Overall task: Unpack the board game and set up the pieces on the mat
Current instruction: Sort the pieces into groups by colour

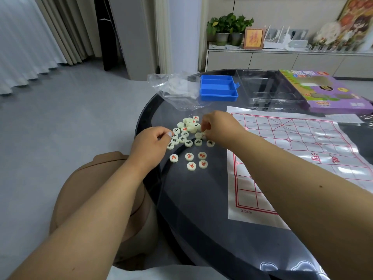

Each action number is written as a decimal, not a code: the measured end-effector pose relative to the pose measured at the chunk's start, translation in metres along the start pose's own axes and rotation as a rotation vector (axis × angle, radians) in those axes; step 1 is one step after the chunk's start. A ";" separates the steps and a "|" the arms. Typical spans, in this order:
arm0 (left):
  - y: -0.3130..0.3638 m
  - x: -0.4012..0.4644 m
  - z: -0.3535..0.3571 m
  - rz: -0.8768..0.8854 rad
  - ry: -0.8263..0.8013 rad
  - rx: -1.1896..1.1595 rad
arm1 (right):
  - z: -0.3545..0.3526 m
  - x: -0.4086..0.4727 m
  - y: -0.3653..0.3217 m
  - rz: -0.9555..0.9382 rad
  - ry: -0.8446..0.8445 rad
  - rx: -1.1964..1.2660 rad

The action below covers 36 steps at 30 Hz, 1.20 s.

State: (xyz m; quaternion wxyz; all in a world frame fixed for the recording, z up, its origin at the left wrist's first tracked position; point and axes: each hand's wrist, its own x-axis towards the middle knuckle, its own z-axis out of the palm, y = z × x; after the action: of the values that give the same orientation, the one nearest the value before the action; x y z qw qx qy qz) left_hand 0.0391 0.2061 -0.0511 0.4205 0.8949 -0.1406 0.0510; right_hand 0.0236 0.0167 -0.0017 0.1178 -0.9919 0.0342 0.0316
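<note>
Left hand (150,141): reaching in from lower left, forearm bare, knuckles up, fingers curled at the left edge of the piece cluster, thumb tip against a black-marked disc; whether anything is actually pinched, impossible to tell.
Pieces (188,136): pale cream round discs with red or black characters, lying on the dark table between the two hands and left of the mat; far part heaped with several face down or stacked, middle part a loose row of black-marked discs.
Red pieces (196,160): five discs set apart nearest the body, face up, none touching another, one off to the left of the other four.
Right hand (217,126): forearm crossing over the mat's left side, wrist bent left, fingers curled down onto the right edge of the heap, fingertips pinching a pale disc.
Mat (302,150): thin white glossy sheet with a red line grid and red characters, spread flat right of the pieces, no discs on it.
Table (201,209): round, dark, glossy.
Plastic bag (175,87): clear, crumpled, at the far edge beyond the pieces.
Blue tray (219,87): open, divided into compartments, just right of the bag.
Clear tray (268,87): transparent moulded insert, right of the blue one.
Box (327,91): purple printed game carton, far right, beyond the mat.
</note>
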 end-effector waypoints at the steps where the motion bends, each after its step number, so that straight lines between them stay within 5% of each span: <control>1: 0.000 0.000 0.000 -0.001 -0.004 -0.004 | 0.001 0.000 0.001 -0.003 0.003 0.005; 7: -0.004 -0.001 -0.001 0.025 -0.096 -0.028 | -0.001 0.001 0.011 -0.009 0.084 0.080; 13: -0.006 0.003 0.001 0.028 -0.059 0.012 | -0.006 -0.013 0.017 0.065 0.020 0.565; 26: -0.007 0.003 0.002 0.092 -0.053 0.008 | 0.014 -0.022 -0.012 -0.111 -0.073 0.251; 32: -0.005 0.004 0.001 0.096 -0.050 0.006 | 0.000 -0.010 0.003 -0.061 0.108 0.293; 36: -0.005 0.005 0.003 0.085 -0.066 0.004 | -0.001 0.011 -0.003 -0.106 0.100 0.091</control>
State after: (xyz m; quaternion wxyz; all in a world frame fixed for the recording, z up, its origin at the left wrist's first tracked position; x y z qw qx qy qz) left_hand 0.0455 0.2058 -0.0563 0.4114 0.8901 -0.1922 0.0398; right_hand 0.0346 0.0185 -0.0013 0.1626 -0.9863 -0.0111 -0.0259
